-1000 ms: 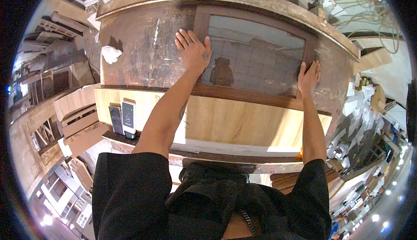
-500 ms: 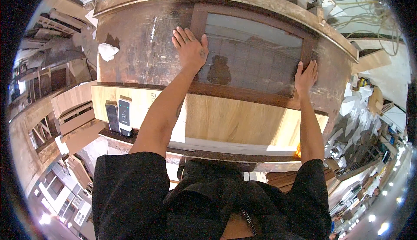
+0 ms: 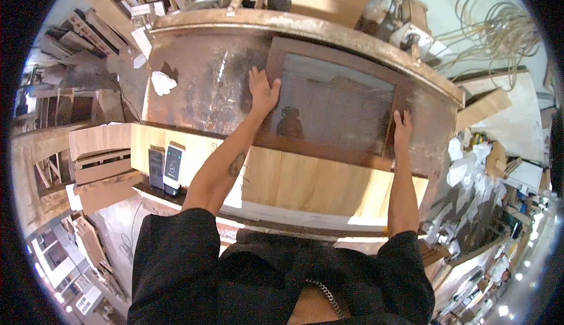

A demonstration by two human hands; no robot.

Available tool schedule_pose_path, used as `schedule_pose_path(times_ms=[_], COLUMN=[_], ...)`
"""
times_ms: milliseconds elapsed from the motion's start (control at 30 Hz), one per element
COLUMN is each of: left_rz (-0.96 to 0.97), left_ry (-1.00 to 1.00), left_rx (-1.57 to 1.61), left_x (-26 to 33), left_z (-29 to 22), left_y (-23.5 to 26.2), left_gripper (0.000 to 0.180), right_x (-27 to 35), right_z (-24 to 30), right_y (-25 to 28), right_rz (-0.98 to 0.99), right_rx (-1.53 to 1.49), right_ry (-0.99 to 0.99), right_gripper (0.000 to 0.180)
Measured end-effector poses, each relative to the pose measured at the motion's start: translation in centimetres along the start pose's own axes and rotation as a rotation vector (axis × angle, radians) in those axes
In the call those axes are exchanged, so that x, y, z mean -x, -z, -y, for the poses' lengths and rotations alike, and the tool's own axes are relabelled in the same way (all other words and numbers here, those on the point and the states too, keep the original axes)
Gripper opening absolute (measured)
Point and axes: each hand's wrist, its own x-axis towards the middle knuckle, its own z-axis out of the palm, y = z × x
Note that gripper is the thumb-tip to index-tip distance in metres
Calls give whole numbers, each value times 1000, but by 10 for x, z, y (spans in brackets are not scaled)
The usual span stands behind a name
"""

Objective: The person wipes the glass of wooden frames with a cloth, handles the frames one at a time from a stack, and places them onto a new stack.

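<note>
Down slides the whole scene in the head view: the surface (image 3: 194,99) sits lower than half a second ago, more of the clutter beyond it has come into sight, and both arms have shifted down with it.

So, to the panel (image 3: 339,101), dark glass in a brown frame, lying flat on the surface right of its middle, far edge close to the raised rim (image 3: 329,28). Left grip (image 3: 265,94) is at its left side: open, thumb out over the frame, fingers straight and pointing off to the left of it. Across on the other side, right grip (image 3: 402,130) is at the right-hand frame, thumb and fingers parted and unclenched. How hard either one presses, you can't tell.

On the near side runs a pale board (image 3: 311,181), sunlight across part of it; whether it touches the panel is hard to see. At its left end, a dark phone (image 3: 156,167) leans just beside a white device (image 3: 173,165) with a lit screen. White crumpled scrap (image 3: 164,83) lies far left on the surface, and a loose coil of cable (image 3: 499,31) hangs well apart, upper right.
</note>
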Motion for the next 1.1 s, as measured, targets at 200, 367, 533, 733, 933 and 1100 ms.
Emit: schedule_pose_path(times_ms=[200, 367, 533, 733, 933, 1100], left_rz=[-45, 93, 149, 258, 542, 717], left_ry=[-157, -335, -421, -647, -736, -726], left_rx=[677, 972, 1017, 1062, 1147, 1115], left_x=[3, 46, 116, 195, 270, 313], left_z=[-50, -172, -259, -310, -363, -417], left_y=[120, 275, 380, 427, 424, 419], left_gripper=[45, 47, 46, 47, 46, 51], right_x=[48, 165, 300, 450, 605, 721], right_z=[42, 106, 127, 77, 22, -30], right_y=[55, 178, 283, 335, 355, 343], right_rz=[-203, -508, -723, -854, -1154, -1009], right_rx=[-586, -916, -958, -1014, -996, -1033], right_ry=[43, 166, 186, 205, 106, 69], right_gripper=[63, 50, 47, 43, 47, 28])
